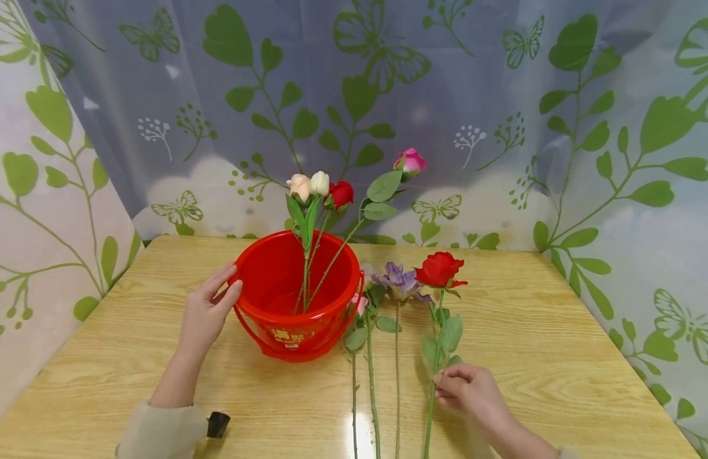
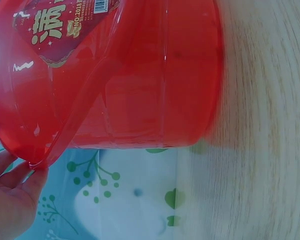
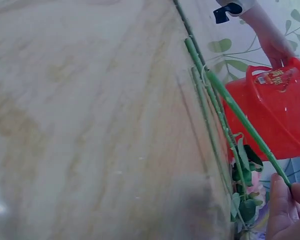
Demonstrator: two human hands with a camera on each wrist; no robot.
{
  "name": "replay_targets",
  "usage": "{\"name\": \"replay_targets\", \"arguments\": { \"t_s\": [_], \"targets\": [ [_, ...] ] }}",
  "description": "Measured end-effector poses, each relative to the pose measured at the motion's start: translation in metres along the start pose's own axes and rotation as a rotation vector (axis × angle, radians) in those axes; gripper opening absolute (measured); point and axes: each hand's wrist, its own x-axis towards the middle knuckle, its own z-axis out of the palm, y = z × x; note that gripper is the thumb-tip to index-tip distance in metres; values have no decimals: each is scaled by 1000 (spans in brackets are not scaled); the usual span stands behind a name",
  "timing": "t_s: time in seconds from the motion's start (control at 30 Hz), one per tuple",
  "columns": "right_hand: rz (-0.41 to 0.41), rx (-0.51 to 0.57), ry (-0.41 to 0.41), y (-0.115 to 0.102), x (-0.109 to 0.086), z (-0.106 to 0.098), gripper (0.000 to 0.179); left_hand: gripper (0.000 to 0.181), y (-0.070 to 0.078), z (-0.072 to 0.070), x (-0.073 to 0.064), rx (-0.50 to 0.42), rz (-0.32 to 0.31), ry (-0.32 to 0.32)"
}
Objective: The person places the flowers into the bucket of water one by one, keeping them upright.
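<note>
A red plastic bucket (image 1: 296, 338) stands on the table, with several artificial flowers upright in it: a peach rose (image 1: 299, 187), a white tulip (image 1: 319, 183), a red rose (image 1: 341, 194) and a pink rose (image 1: 411, 161). My left hand (image 1: 207, 309) holds its left rim, fingers and thumb at the handle joint, as the left wrist view shows. Between thumb and fingers, my right hand (image 1: 471, 392) pinches the green stem (image 3: 240, 117) of another red rose (image 1: 441, 270). That stem's lower end is raised above the other stems in the right wrist view.
Between bucket and right hand, a purple flower (image 1: 401, 280) and a pink flower (image 1: 361, 303) lie on the wooden table (image 1: 560, 357), stems toward me. A black object (image 1: 218, 424) sits by the left sleeve. Behind hangs a leaf-patterned curtain (image 1: 480, 76).
</note>
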Motion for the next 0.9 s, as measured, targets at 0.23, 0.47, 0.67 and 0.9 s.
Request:
{"name": "replay_targets", "arguments": {
  "t_s": [0.23,0.47,0.67,0.9],
  "targets": [
    [-20,10,22,-13,1,4,12,37,2,0,-1,-4,1,5],
    [-46,8,40,-25,2,9,13,37,1,0,-1,2,2,3],
    [-57,14,51,-31,4,12,9,37,2,1,0,4,8,1],
    [-75,16,73,-40,9,16,9,36,3,0,-1,2,1,-2]
  ]
}}
